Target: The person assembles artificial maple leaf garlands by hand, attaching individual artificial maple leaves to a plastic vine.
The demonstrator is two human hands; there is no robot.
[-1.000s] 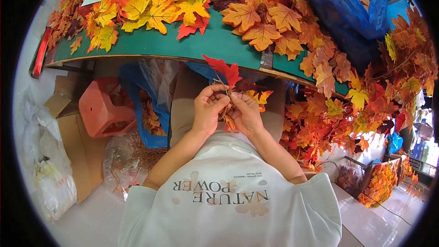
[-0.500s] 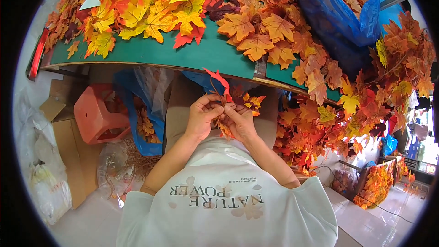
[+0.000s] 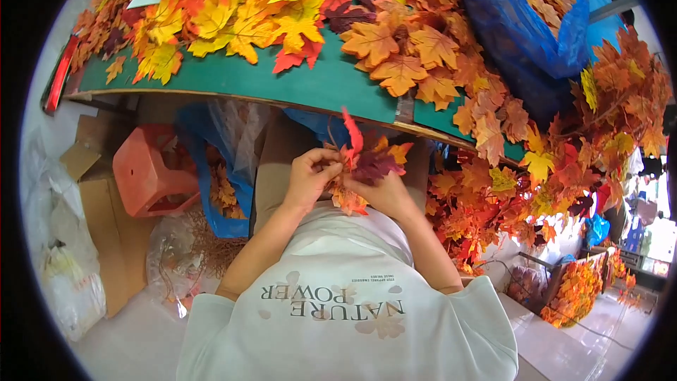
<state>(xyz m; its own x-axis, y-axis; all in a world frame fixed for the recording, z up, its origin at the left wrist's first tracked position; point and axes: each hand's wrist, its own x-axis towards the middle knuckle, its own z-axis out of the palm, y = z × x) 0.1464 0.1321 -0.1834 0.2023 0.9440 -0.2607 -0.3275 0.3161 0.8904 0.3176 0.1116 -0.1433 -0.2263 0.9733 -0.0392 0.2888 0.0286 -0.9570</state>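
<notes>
A small sprig of red, orange and dark maroon artificial leaves (image 3: 379,167) sits between my hands, in front of my waist and just below the table's edge. My left hand (image 3: 308,178) pinches its thin stem between thumb and bent fingers. My right hand (image 3: 389,194) lies against the sprig, thumb toward the stem; leaves hide its fingers, so I cannot tell how tightly it closes. Beyond is the curved-looking green tabletop (image 3: 240,83), heaped with yellow lobed leaves (image 3: 243,27) and rusty-orange ones (image 3: 398,73). A coral-red plastic stool (image 3: 144,176) stands to my left.
</notes>
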